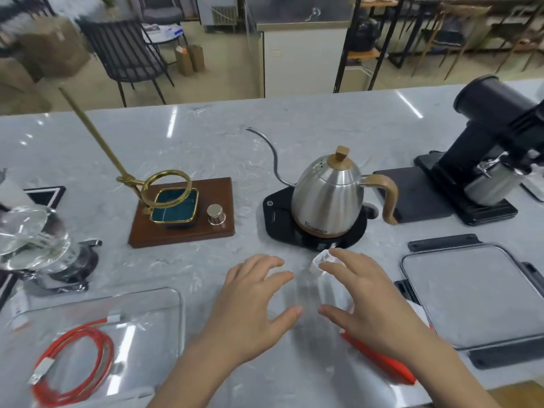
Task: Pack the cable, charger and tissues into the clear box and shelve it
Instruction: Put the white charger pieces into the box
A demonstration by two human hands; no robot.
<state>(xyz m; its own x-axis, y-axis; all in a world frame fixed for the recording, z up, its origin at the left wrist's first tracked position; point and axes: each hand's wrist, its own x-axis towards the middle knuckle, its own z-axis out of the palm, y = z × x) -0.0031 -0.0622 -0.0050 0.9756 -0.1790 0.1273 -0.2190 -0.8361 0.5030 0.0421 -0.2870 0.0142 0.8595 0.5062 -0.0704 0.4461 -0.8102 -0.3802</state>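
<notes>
Your fingers on both hands are spread and loosely curved, gripping nothing: your left hand (253,301) hovers over the counter (294,128) with its thumb pointing toward the right, and your right hand (362,295) faces it, leaving a gap between the two thumbs. In that gap, and under your right fingers (341,256), something clear and blurred shows, with a pale glint at your right fingertips; you cannot tell what it is or whether your fingers touch it. A red item (379,357) lies on the counter beneath your right wrist, partly hidden by it. To your left, at the near edge, the clear box (173,307) sits open on the counter with the red cable (73,360) coiled inside, its plug ends pointing toward the box's near left corner. To your right lies a grey-topped lid (471,293) with black clips, apart from the box. Beyond your hands stands a steel gooseneck kettle (326,195) on a black base, a brass pour-over stand (164,189) on a wooden block to its left, and a black grinder (494,136) at far right.
</notes>
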